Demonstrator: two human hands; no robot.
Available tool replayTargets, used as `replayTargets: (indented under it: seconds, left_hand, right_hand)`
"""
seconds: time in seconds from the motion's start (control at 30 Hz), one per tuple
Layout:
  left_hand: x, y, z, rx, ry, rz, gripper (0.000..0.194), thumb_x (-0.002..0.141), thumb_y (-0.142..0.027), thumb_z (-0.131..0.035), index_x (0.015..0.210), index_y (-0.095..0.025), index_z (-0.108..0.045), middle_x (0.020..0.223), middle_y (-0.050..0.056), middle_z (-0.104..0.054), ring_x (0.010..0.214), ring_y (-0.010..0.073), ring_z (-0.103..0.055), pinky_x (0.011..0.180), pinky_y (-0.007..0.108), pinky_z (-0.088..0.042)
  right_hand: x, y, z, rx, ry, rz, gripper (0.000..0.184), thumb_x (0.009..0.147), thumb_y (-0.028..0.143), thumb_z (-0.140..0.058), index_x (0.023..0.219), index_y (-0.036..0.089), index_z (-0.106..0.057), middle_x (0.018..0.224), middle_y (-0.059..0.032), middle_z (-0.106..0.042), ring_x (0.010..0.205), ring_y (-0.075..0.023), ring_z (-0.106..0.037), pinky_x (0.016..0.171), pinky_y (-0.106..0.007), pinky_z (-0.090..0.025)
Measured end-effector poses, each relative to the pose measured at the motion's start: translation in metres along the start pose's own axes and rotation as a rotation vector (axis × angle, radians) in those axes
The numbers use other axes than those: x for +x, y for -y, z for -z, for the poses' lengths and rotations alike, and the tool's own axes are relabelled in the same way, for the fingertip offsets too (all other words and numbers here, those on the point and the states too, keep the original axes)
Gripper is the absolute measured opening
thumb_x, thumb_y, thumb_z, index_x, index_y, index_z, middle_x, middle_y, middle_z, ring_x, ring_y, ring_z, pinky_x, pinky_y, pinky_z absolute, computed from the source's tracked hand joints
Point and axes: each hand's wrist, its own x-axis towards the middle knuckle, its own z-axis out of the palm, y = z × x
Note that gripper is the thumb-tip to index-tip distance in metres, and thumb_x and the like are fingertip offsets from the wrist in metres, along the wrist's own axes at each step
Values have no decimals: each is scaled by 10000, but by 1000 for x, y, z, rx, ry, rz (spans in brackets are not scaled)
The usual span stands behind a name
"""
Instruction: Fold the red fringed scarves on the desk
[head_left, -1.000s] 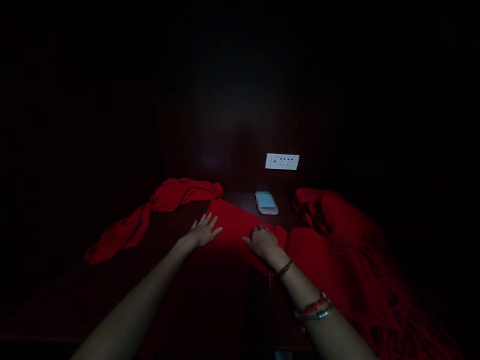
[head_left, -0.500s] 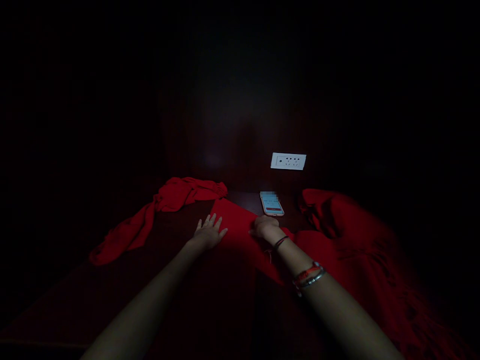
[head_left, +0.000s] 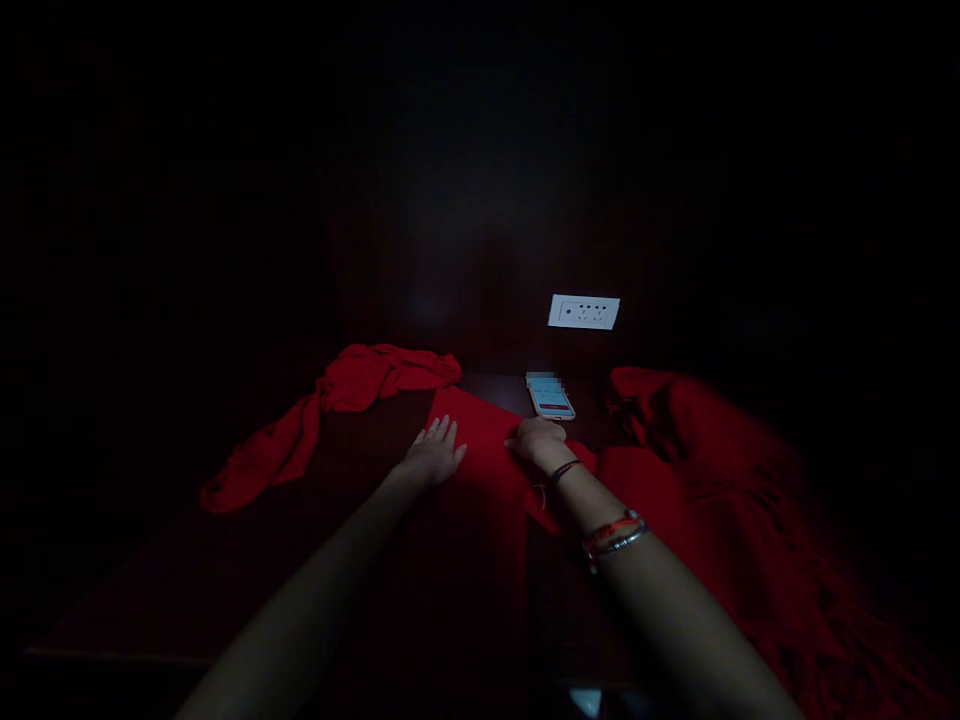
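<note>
A long red scarf [head_left: 480, 480] is spread flat on the dark table, running towards me into shadow. My left hand [head_left: 436, 455] lies on its left edge, palm down with the fingers spread. At its right edge my right hand [head_left: 538, 442] is closed, fingers curled over the fabric and the thumb pointing left. Its fingertips are partly hidden. A few loose threads show just below my right wrist. Bracelets circle my right forearm.
Crumpled red cloth [head_left: 360, 378] lies at the back left. A heap of fringed red cloth [head_left: 697, 430] covers the right side. Behind my right hand is a lit phone [head_left: 551, 397]. A white socket plate [head_left: 583, 312] is on the dark back wall. The surroundings are very dark.
My right hand has moved up to the scarf's right edge, its fingers curling over the fabric. The scarf's right part has shifted. My left hand stays flat. The view has swung slightly left.
</note>
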Motion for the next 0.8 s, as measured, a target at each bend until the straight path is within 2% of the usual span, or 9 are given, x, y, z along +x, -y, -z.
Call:
replayTargets:
  seconds: [0.07, 0.17, 0.3, 0.43, 0.53, 0.63, 0.8]
  left_hand:
    - [-2, -1, 3, -9, 31, 11, 597, 809, -428, -143, 1282, -63, -177, 1345, 129, -86, 1223, 231, -80, 957, 386, -159]
    - [-5, -4, 7, -15, 68, 20, 603, 809, -433, -144, 1290, -68, -151, 1347, 131, -65, 1224, 234, -59, 962, 386, -143]
    - [-8, -7, 10, -16, 102, 21, 580, 813, -430, -141, 1301, -116, -114, 1352, 121, -38, 1224, 236, -42, 963, 395, -125]
    - [-7, -6, 9, -26, 77, 6, 571, 815, -437, -131, 1302, -140, -114, 1353, 122, -44, 1224, 238, -40, 960, 400, -125]
    - [-5, -5, 7, -34, 46, 0, 575, 813, -442, -136, 1300, -137, -128, 1351, 124, -54, 1224, 237, -49, 961, 399, -125]
    - [-5, -5, 6, -22, 28, 1, 570, 813, -426, -149, 1294, -120, -159, 1350, 123, -71, 1223, 240, -56, 964, 408, -110]
    - [-2, -5, 3, 23, -26, -95, 548, 813, -355, -167, 1271, -59, -217, 1347, 105, -114, 1226, 209, -79, 976, 372, -114]
  right_hand:
    - [-5, 1, -11, -39, -19, -72, 536, 702, 488, -467, 1089, 119, -506, 1149, -160, -453, 1014, -268, -441, 689, -351, -426]
    - [-14, -2, -24, -84, -121, -126, 625, 736, 557, -340, 1133, 91, -461, 1189, -173, -387, 1066, -262, -361, 762, -374, -379]
    - [-25, -11, -27, -48, -162, -74, 635, 736, 565, -321, 1098, 74, -497, 1170, -182, -389, 1059, -269, -345, 814, -380, -325]
    - [-34, -12, -22, -7, -285, -13, 542, 748, 524, -340, 1004, 106, -571, 1110, -177, -440, 1013, -268, -397, 785, -359, -343]
    - [-40, -11, -20, 3, -215, 1, 476, 738, 489, -392, 983, 128, -584, 1066, -168, -479, 977, -254, -444, 743, -326, -378]
    - [-42, -12, -15, 12, -140, -10, 477, 712, 509, -423, 985, 152, -583, 1108, -156, -465, 995, -262, -445, 735, -328, -395]
    - [-35, -18, 7, 29, -156, -3, 471, 709, 481, -455, 1021, 142, -557, 1061, -154, -521, 954, -250, -496, 715, -318, -417]
